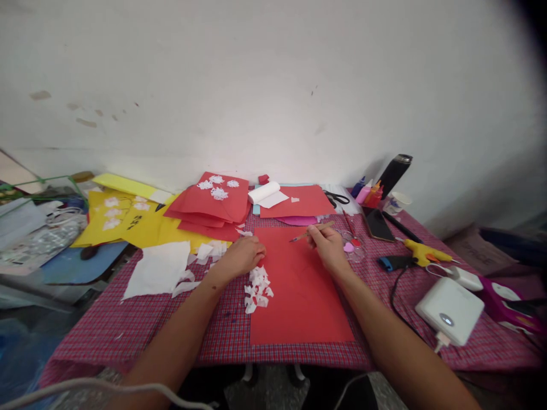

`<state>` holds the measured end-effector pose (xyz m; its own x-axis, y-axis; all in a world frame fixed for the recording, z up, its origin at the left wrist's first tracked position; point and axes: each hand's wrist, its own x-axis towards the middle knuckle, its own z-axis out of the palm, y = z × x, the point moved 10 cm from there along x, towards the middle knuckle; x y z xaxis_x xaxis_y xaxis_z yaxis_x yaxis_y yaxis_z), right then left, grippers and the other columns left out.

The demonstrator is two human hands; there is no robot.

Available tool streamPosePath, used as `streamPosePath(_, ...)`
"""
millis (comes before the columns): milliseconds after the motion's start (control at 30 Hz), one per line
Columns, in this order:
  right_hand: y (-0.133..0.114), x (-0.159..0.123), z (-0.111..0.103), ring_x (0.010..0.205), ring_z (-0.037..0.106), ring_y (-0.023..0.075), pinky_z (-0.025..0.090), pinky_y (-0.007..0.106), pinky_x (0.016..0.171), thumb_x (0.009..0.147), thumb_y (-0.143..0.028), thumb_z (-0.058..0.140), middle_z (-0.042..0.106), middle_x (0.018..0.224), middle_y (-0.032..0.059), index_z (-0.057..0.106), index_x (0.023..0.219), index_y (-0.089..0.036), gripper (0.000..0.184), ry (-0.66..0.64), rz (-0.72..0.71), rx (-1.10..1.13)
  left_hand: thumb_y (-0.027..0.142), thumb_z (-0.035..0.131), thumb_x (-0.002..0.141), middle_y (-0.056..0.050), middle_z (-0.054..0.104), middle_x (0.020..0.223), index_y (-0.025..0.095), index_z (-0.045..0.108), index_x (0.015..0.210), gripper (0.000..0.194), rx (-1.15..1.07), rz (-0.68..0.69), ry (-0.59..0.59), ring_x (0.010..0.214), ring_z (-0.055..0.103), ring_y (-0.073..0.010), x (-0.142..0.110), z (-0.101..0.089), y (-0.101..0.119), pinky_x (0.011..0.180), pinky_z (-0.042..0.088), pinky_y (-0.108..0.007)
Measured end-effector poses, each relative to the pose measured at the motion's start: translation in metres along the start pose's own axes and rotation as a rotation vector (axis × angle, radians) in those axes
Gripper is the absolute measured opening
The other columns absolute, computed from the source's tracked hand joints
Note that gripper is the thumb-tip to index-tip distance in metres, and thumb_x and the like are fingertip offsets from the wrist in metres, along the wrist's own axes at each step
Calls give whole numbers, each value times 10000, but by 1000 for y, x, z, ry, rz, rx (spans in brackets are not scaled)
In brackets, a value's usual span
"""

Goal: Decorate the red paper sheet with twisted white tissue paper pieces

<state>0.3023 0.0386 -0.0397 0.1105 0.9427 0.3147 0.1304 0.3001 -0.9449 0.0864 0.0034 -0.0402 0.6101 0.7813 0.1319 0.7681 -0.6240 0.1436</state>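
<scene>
A large red sheet of paper [303, 307] lies flat on the table in front of me. Above its upper part, my right hand [327, 245] is closed around a thin paintbrush [301, 236], whose tip points left and down at the sheet. My left hand [247, 254] rests palm down across the sheet's left edge, its fingers loosely bent and nothing visible in them. Just below that hand, a small heap of torn white paper pieces [258, 289] overlaps the same edge. A clear palette [355, 252] with pink and red paint sits right of my right hand.
Left are a white tissue sheet [158, 267], yellow papers [166, 226] and folded red papers with white flowers [226, 196]. A white roll [264, 192] lies behind. Paint bottles [374, 195], a black flask [395, 171], a phone [378, 224], a yellow glue gun [423, 252] and a white power bank [450, 310] are right.
</scene>
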Motion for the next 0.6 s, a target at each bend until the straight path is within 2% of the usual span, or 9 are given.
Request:
streamPosePath(167, 1, 2, -2, 477, 512, 121, 385, 237, 467, 868, -467, 582, 604, 592, 5, 621, 693, -161, 354, 3, -9, -39, 218, 426, 931, -96, 642, 880, 148, 648, 837, 251, 153, 36, -54, 839, 578, -204, 4, 6, 12, 785, 436, -331)
streamPosePath(267, 0, 2, -5, 474, 514, 121, 392, 239, 469, 863, -482, 577, 618, 596, 16, 630, 686, -157, 374, 22, -16, -68, 190, 444, 913, -92, 643, 900, 152, 635, 857, 202, 186, 15, -44, 822, 586, -203, 5, 7, 11, 777, 442, -340)
streamPosePath(367, -2, 3, -10, 468, 508, 119, 385, 235, 459, 855, -480, 588, 611, 588, 13, 631, 693, -156, 365, 52, -23, -50, 178, 436, 909, -89, 647, 912, 155, 627, 871, 196, 203, -17, -19, 845, 591, -212, 3, 1, 0, 781, 445, -346)
streamPosePath(600, -2, 3, -22, 466, 501, 110, 362, 221, 433, 854, -466, 600, 589, 580, 2, 624, 715, -160, 338, 125, -28, 2, 222, 383, 933, -99, 652, 888, 167, 607, 848, 246, 229, -138, 60, 868, 616, -225, -9, -33, -36, 774, 448, -340)
